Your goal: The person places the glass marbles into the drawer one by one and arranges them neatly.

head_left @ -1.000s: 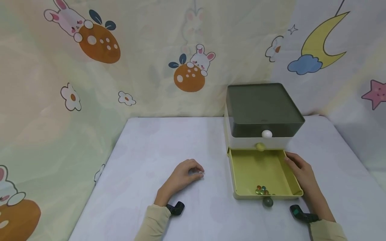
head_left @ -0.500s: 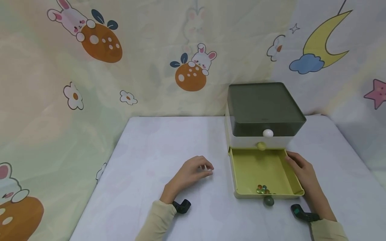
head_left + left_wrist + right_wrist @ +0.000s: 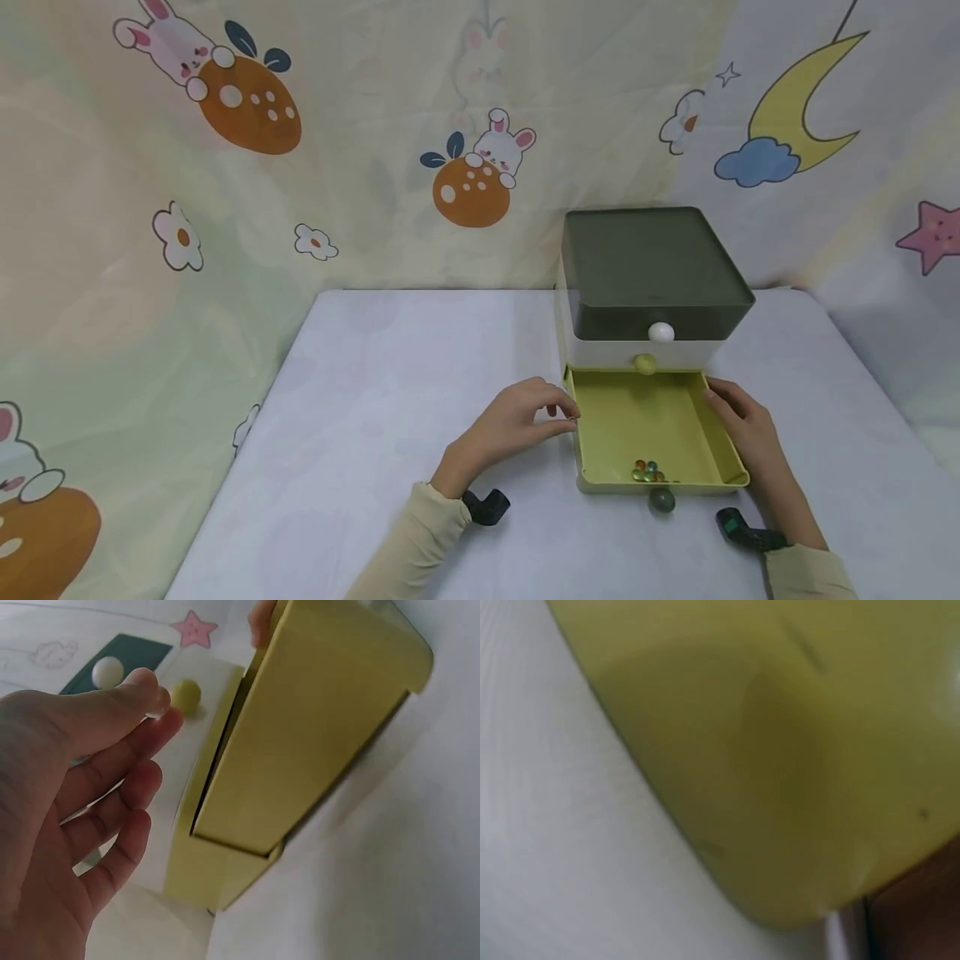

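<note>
My left hand (image 3: 521, 417) pinches a small clear marble (image 3: 159, 705) between thumb and fingertip, beside the left rim of the pulled-out yellow-green drawer (image 3: 622, 421). In the left wrist view, its other fingers are loosely curled under the marble. At the drawer's right wall, near the cabinet, my right hand (image 3: 750, 425) holds the rim; some of its fingers are hidden. Several coloured marbles (image 3: 648, 472) lie inside the drawer by its front wall. A dark green round knob (image 3: 662, 500) sits on the drawer's front. The right wrist view is mostly filled by the drawer's wall (image 3: 780, 787).
Behind the drawer stands the small cabinet (image 3: 660, 258), with a dark green top. Above the drawer are a white knob (image 3: 662, 332) and a yellow-green knob (image 3: 645, 363). A white-covered table (image 3: 405, 358) bears it all, before a printed cloth backdrop (image 3: 360, 125).
My left hand has moved right with the marble, from the table's middle to the drawer's left rim. The right hand stays at the drawer's right wall.
</note>
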